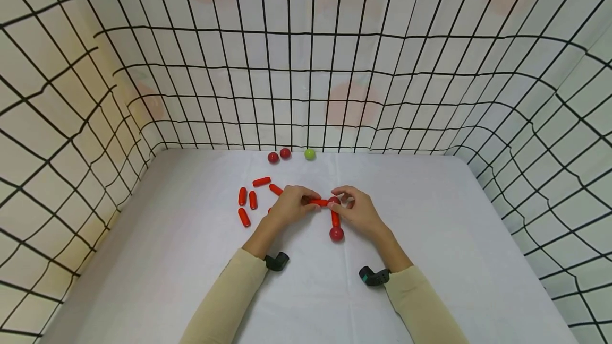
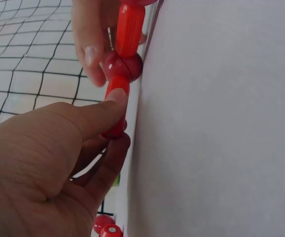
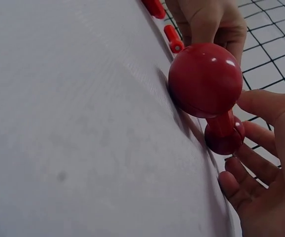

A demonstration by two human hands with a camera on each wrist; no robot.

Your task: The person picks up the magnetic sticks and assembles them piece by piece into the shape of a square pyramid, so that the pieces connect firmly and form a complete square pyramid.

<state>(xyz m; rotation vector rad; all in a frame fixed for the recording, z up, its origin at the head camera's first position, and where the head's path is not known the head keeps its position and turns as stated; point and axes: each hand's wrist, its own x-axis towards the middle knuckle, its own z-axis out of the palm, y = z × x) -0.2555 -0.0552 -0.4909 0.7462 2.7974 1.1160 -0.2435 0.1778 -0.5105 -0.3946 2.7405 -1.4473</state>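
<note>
Two hands joining a red rod to a red ball on the white surface (image 1: 430,238).

The left hand (image 1: 289,207) pinches a rod (image 1: 317,202), fingers (image 2: 95,116) clamped along it, its tip at the joint ball (image 1: 333,201). The right hand (image 1: 359,211) cups that ball, fingers (image 3: 261,103) curled round it. A second rod (image 1: 336,219) runs from the ball toward the person, to the right of the left fingers, and ends in an end ball (image 1: 337,234) lying on the surface. To do the join well, I judge the right fingers should hold the joint ball steady while the left keeps the rod level and aimed at the ball's middle. Spare rods (image 1: 247,206) lie left of the left fingers; two red balls (image 1: 279,155) and a green ball (image 1: 309,154) sit well beyond both hands, by the mesh wall (image 1: 306,68).
</note>
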